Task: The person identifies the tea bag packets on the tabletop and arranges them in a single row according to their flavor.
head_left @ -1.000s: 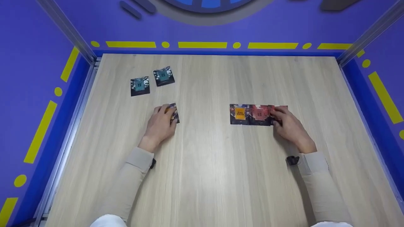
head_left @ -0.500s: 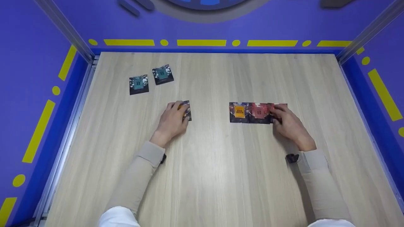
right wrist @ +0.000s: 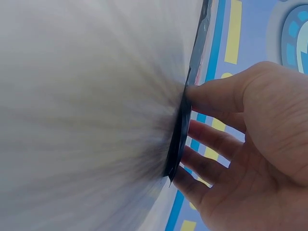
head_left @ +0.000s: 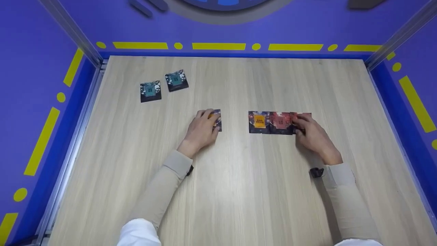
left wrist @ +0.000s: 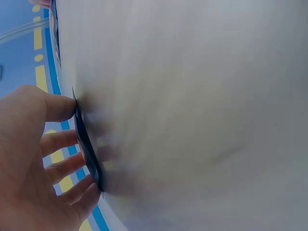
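Near the middle of the table, my left hand (head_left: 201,131) rests its fingertips and thumb on a flat sachet with an orange label (head_left: 218,120), covering most of it. In the left wrist view, that sachet's dark edge (left wrist: 87,147) lies under spread fingers. My right hand (head_left: 314,138) touches the end sachet of a row, a red one (head_left: 300,113) partly hidden by the fingers; its edge (right wrist: 180,134) shows in the right wrist view. Beside it lie a red-labelled sachet (head_left: 281,122) and an orange-labelled sachet (head_left: 259,122), side by side. A gap separates the left hand's sachet from this row.
Two teal-labelled sachets, a left one (head_left: 150,91) and a slightly tilted right one (head_left: 176,80), lie at the table's back left. Blue-purple panels (head_left: 218,34) with yellow marks wall in the wooden table (head_left: 232,191) on the back and sides.
My left hand has slid its orange-labelled sachet rightward across the table, closer to the row. The right hand and the row's sachets have stayed put.
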A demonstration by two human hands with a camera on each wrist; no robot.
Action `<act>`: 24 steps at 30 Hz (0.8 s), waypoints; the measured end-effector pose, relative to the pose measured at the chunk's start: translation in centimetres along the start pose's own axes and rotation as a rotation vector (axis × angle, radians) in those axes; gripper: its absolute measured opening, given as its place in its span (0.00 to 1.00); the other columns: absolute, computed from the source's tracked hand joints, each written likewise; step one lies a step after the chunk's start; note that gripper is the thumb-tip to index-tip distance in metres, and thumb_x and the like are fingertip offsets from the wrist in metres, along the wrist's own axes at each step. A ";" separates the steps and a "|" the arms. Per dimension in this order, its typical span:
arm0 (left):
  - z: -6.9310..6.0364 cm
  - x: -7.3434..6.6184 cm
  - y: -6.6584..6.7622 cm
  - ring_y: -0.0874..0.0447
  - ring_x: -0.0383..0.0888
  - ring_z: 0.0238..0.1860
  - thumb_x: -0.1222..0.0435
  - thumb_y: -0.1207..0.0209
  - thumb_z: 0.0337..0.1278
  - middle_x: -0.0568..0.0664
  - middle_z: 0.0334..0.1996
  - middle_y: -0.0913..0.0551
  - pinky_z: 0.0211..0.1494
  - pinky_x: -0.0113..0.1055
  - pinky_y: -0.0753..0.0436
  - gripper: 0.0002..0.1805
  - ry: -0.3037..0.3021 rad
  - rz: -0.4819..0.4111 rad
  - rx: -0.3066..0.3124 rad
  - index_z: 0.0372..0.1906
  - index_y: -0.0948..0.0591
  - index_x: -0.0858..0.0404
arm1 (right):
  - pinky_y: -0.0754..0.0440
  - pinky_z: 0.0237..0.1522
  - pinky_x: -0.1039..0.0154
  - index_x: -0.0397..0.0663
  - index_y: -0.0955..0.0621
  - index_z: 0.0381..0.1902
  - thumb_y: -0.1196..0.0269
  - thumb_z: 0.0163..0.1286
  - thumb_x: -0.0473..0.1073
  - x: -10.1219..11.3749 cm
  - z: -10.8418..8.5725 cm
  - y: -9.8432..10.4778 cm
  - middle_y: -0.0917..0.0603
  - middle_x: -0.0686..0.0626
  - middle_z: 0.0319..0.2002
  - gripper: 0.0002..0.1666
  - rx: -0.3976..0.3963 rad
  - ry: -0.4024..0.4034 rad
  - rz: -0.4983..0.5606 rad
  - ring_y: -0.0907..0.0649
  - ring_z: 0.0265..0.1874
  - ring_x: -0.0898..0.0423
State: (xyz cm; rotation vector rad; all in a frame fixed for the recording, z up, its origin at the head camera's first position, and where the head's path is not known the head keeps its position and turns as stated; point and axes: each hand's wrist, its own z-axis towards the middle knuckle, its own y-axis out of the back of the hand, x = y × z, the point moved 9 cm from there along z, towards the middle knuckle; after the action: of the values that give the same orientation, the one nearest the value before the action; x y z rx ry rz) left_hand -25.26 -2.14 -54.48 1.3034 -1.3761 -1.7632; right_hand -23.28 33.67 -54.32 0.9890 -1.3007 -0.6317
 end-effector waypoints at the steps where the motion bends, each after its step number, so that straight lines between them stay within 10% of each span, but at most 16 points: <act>1: 0.2 -0.2 -0.1 0.31 0.62 0.75 0.57 0.43 0.79 0.60 0.76 0.29 0.78 0.53 0.26 0.27 -0.002 0.002 0.003 0.76 0.24 0.60 | 0.29 0.72 0.31 0.32 0.25 0.74 0.40 0.76 0.32 -0.1 0.0 0.0 0.29 0.32 0.75 0.30 -0.001 -0.001 0.001 0.28 0.74 0.30; 24: 2.8 -5.1 -2.2 0.31 0.60 0.76 0.56 0.44 0.79 0.57 0.77 0.28 0.77 0.51 0.25 0.26 -0.051 0.016 0.032 0.75 0.23 0.57 | 0.30 0.73 0.31 0.31 0.24 0.72 0.40 0.75 0.29 0.3 -0.1 0.2 0.29 0.33 0.74 0.28 0.002 0.009 -0.006 0.28 0.74 0.30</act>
State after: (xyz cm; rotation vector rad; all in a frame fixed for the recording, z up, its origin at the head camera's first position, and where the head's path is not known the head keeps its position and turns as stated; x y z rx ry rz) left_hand -25.60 4.06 -54.68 1.2686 -1.4443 -1.7818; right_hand -23.14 33.54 -54.05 0.9964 -1.2909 -0.6302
